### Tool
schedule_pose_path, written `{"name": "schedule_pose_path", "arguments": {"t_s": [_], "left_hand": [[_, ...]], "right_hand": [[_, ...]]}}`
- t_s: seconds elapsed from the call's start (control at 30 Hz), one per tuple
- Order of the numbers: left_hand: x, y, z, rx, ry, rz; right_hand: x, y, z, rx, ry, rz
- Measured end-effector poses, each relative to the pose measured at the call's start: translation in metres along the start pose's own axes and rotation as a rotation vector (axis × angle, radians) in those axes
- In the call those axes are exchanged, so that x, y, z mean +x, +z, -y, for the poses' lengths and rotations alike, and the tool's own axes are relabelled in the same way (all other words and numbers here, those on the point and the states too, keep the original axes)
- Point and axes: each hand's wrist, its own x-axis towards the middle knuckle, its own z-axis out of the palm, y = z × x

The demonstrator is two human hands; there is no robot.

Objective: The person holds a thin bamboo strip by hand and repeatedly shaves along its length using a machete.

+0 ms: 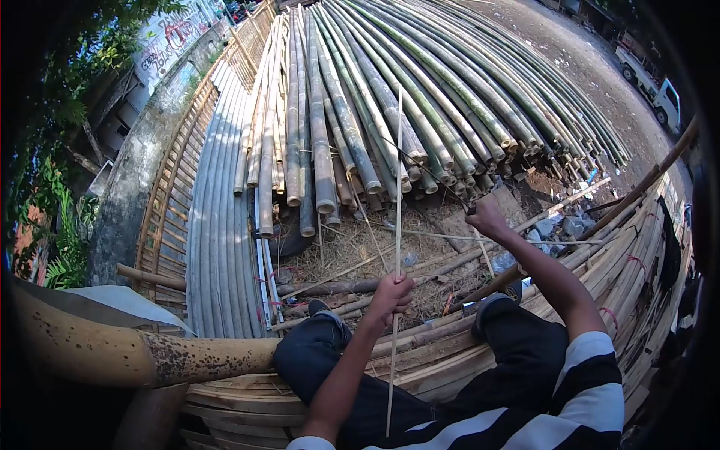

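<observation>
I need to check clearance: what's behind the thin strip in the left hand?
Behind the thin strip, top to bottom: bamboo poles, straw-littered ground, stacked bamboo, dark trousers. Whatever lies directly behind the left hand is covered and can't be seen.

Forward passage is being blocked by the poles point(367, 82); the left side is being barred by thick bamboo point(135, 352); room is being left between the strip point(398, 225) and right forearm point(546, 262).
</observation>
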Motion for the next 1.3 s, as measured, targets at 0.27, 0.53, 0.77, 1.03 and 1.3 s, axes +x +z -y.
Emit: {"name": "schedule_pose_path", "arguments": {"t_s": [0.27, 0.53, 0.77, 1.03, 1.3], "left_hand": [[-0.002, 0.006, 0.005, -0.068, -0.033, 0.063], [0.016, -0.012, 0.053, 0.535, 0.290, -0.162], [0.014, 0.000, 0.045, 0.285, 0.095, -0.115], [0.015, 0.004, 0.065, 0.592, 0.285, -0.146], [0.022, -0.004, 0.049, 0.668, 0.222, -0.119]], "right_hand": [[-0.054, 0.038, 0.080, -0.092, -0.400, 0.271], [-0.050, 0.057, 0.065, -0.244, -0.514, 0.160], [-0.060, 0.026, 0.054, -0.397, -0.350, 0.260], [-0.076, 0.045, 0.080, -0.287, -0.496, 0.194], [-0.039, 0.014, 0.043, -0.211, -0.118, 0.005]]}}
